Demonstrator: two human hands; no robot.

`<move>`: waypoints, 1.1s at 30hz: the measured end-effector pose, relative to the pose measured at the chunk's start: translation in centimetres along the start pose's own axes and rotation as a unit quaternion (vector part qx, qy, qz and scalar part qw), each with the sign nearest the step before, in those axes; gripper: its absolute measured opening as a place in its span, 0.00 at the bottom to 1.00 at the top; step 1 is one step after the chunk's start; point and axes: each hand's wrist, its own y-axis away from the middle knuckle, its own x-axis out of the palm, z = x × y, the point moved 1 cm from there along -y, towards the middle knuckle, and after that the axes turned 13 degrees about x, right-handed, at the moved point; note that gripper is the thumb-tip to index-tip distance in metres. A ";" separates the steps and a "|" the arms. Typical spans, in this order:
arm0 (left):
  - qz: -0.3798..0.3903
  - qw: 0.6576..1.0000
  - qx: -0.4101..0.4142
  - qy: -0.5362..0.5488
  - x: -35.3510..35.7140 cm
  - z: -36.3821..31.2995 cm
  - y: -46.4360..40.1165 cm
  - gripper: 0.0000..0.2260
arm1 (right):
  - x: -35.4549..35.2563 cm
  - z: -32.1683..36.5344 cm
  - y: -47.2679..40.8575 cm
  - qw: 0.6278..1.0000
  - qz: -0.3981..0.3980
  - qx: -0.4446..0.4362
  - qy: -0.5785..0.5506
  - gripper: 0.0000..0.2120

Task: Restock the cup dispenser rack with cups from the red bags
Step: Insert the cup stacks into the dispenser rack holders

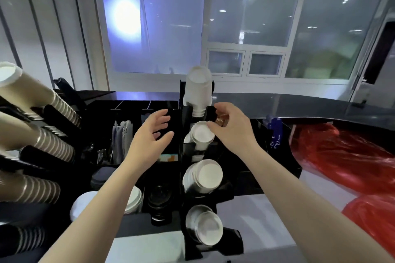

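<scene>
A black cup dispenser rack [188,113] stands in the middle, with white cup stacks poking out of its slots: a tall one on top [197,89], a short one [202,134] below it, and two more [203,176] [205,227] lower down. My right hand [232,126] is beside the short stack, fingertips at its rim, fingers curled loosely. My left hand [151,134] hovers open to the left of the rack, holding nothing. Two red bags [342,156] [372,215] lie on the counter to the right.
A second rack at the left holds several stacks of brown ribbed cups [47,143] with black sleeves. A black organiser [136,104] with grey cloths [121,136], lids [132,198] and a blue item [274,128] surrounds the rack. Windows lie behind the dark counter [299,104].
</scene>
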 end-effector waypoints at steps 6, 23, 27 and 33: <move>0.015 1.000 0.009 0.002 -1.0 2.7 -5.1 0.28 | 1.9 1.1 -5.4 0.998 -0.023 0.049 -0.016 0.26; 0.067 0.996 0.033 0.050 -0.1 8.1 -11.3 0.24 | 4.6 2.5 -9.6 0.991 -0.018 0.079 -0.106 0.33; 0.085 0.994 0.041 0.052 0.7 7.8 -11.6 0.24 | 4.3 2.6 -9.6 0.978 -0.031 0.056 -0.200 0.29; 0.062 0.997 0.043 0.025 1.3 7.1 -12.1 0.15 | 3.7 2.6 -9.1 0.971 -0.048 0.028 -0.234 0.25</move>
